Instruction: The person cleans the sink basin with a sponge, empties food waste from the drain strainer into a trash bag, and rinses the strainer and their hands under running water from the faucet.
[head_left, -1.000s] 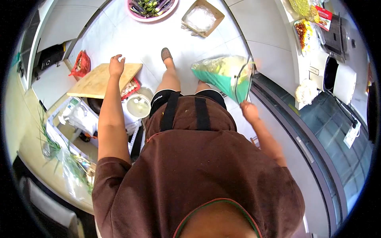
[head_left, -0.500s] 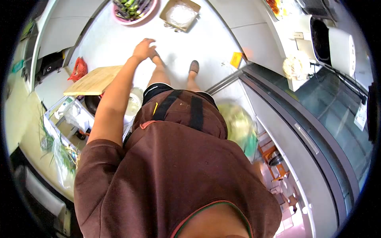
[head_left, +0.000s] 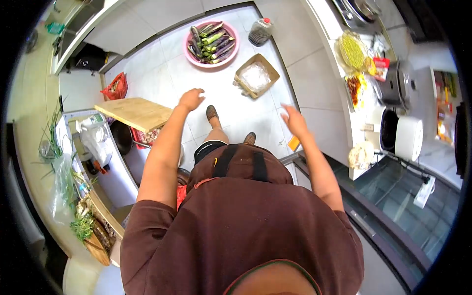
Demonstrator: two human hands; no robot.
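My left hand hangs in the air with its fingers loosely apart, holding nothing. It is nearest to the wooden board at its left. Also in the air is my right hand, slightly blurred, with thumb and fingers apart and nothing in them. Beyond it on the floor lies an open cardboard box with clear plastic inside. Farther off, a pink basin holds several eggplants. A dark-filled plastic jug with a red cap stands beside the basin.
A red bag sits near the left cabinets. On the right counter are a bowl of green beans, a rice cooker and an open white appliance. Green onions lie at far left. A sliding-door track runs at lower right.
I have moved forward through the doorway, and the view has shifted. My right hand has come into view. The jug and more of the right counter now show; the green bag behind me has left view.
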